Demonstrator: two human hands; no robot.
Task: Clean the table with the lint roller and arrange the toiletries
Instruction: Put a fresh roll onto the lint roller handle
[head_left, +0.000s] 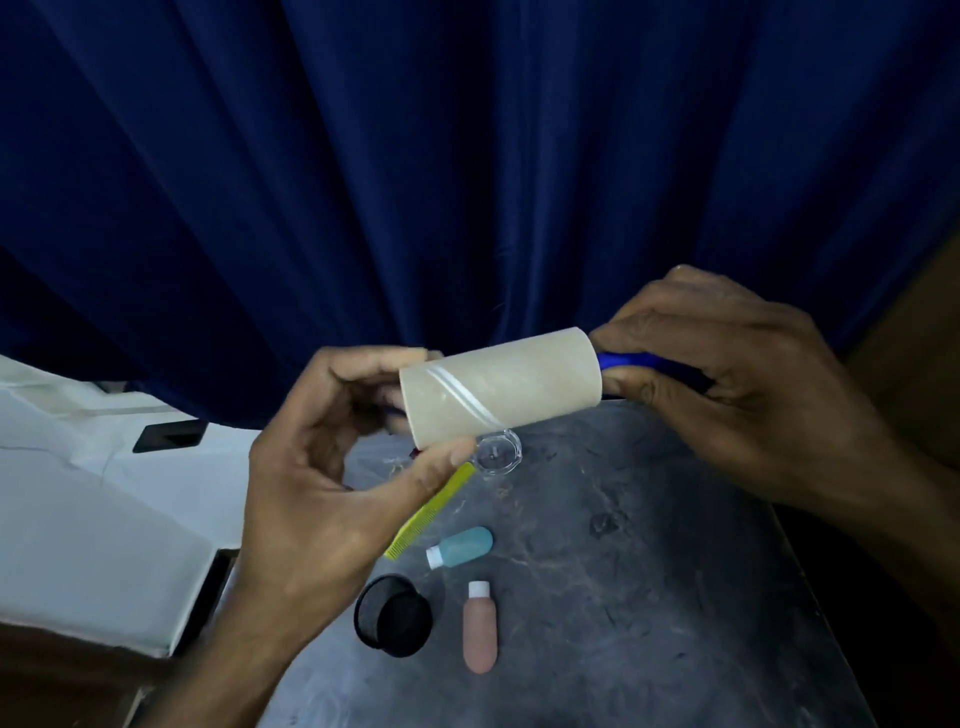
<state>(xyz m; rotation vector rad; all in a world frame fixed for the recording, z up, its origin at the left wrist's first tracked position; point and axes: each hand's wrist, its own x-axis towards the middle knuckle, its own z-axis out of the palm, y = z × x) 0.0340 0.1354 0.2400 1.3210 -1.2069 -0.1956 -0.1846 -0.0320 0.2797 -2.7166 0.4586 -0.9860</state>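
I hold a lint roller (501, 387) in the air above the dark table (649, 561); its beige roll lies sideways with a loose strip of sheet across it. My right hand (737, 384) grips the blue handle at the roll's right end. My left hand (322, 467) curls round the roll's left end, thumb under its lower edge. Below on the table lie a yellow comb (431, 512), a teal bottle (462, 545), a pink bottle (480, 629), a black round container (395, 616) and a clear small jar (498, 452).
A dark blue curtain (467, 182) hangs right behind the table. A white surface (93, 509) with a black rectangular slot sits at the left, beside the table's left edge. The table's right half carries scuff marks and small debris.
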